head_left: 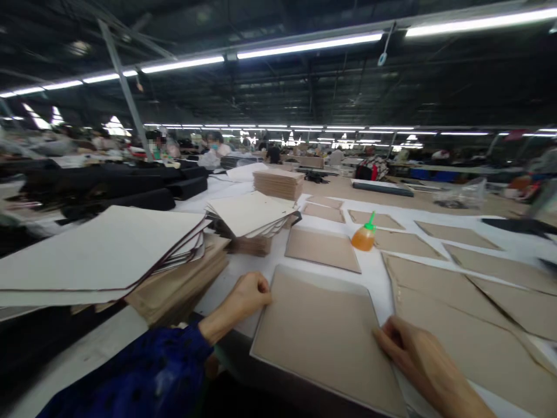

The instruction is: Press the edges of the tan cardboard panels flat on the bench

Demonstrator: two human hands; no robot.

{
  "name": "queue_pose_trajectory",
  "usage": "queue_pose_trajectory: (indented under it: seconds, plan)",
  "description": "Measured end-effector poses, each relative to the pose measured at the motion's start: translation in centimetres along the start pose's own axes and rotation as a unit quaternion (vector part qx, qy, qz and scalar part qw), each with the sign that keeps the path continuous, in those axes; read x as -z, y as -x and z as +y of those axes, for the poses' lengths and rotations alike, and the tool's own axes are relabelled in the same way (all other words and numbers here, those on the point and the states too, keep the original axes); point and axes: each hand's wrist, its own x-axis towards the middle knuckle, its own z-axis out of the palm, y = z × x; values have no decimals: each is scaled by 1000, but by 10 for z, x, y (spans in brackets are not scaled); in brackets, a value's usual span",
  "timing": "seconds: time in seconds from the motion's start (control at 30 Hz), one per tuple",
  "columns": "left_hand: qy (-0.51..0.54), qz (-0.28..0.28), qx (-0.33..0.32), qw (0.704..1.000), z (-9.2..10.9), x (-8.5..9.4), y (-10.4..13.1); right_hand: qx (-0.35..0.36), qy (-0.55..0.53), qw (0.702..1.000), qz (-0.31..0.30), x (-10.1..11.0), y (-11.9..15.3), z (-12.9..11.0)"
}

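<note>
A flat tan panel (319, 337) with a thin dark edge and a paler strip along its far end lies in front of me. My left hand (250, 296), in a blue patterned sleeve, is closed with its fingertips pinched at the panel's left edge. On the opposite side, my right hand (413, 348) has its thumb and curled fingers closed at the right edge. Just beyond lies a similar tan panel (322, 248). Beside that one stands a squeeze bottle (364, 235) of amber liquid with a green nozzle.
Stacks of white-topped sheets (96, 249) and brown pieces (278, 183) stand on the left and further back. More tan pieces (461, 302) are spread across the white table surface (369, 273) to the right. Dark rolls (130, 186) lie far left. Several people are in the background.
</note>
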Motion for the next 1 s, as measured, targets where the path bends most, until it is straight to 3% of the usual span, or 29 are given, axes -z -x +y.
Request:
queue_pose_trajectory:
  seconds: [0.27, 0.53, 0.8, 1.0]
  plan:
    - [-49, 12, -2, 999, 6, 2, 4, -28, 45, 998, -35, 3, -2, -8]
    - [-106, 4, -6, 994, 13, 4, 4, 6, 46, 998, -29, 0, -5, -1]
    - [-220, -36, -66, 973, 23, 1, 6, 14, 47, 999, -21, 5, -1, -4]
    - [-238, -71, -129, 960, 23, -10, 13, -8, 30, 999, -14, 7, 2, -5]
